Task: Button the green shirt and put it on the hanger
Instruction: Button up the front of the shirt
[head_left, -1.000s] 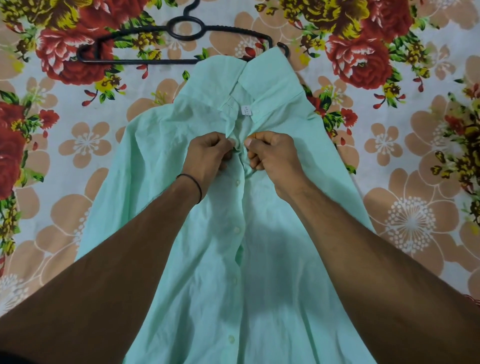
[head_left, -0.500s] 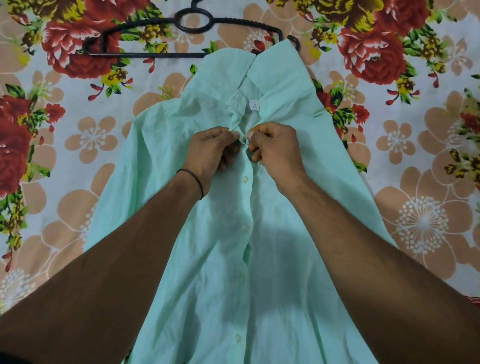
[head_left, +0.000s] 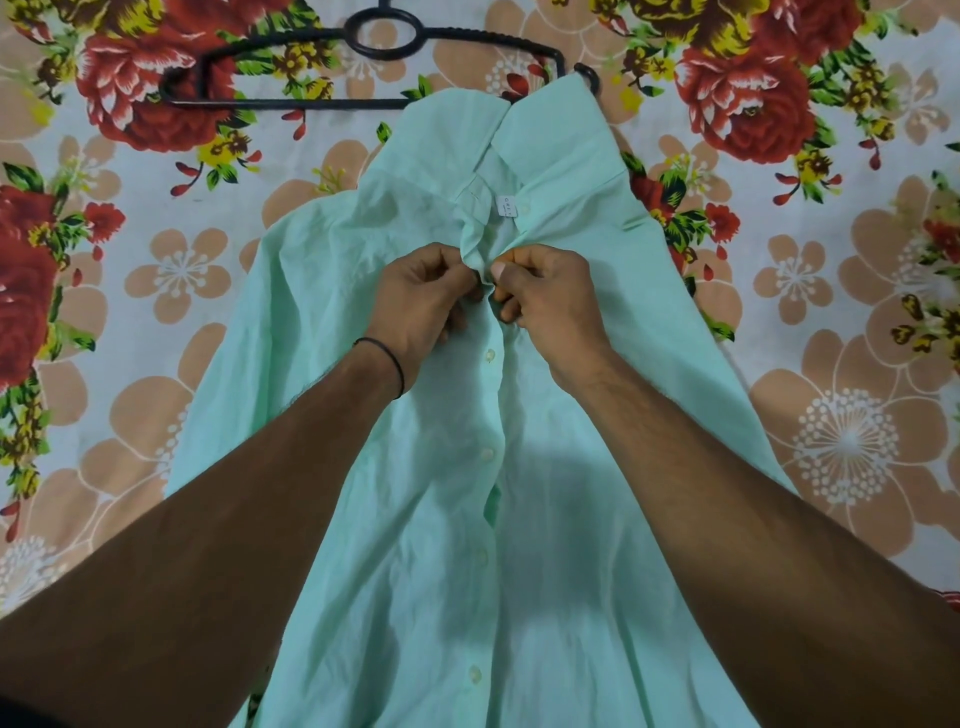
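Green shirt (head_left: 441, 597) on floral sheet (head_left: 130, 270), left grip (head_left: 421, 301) and right grip (head_left: 550, 306) each pinching its placket

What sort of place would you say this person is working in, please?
Probably a home, likely on a bed: the green shirt lies flat on a floral sheet, with a black hanger lying by its collar. No walls or furniture show.
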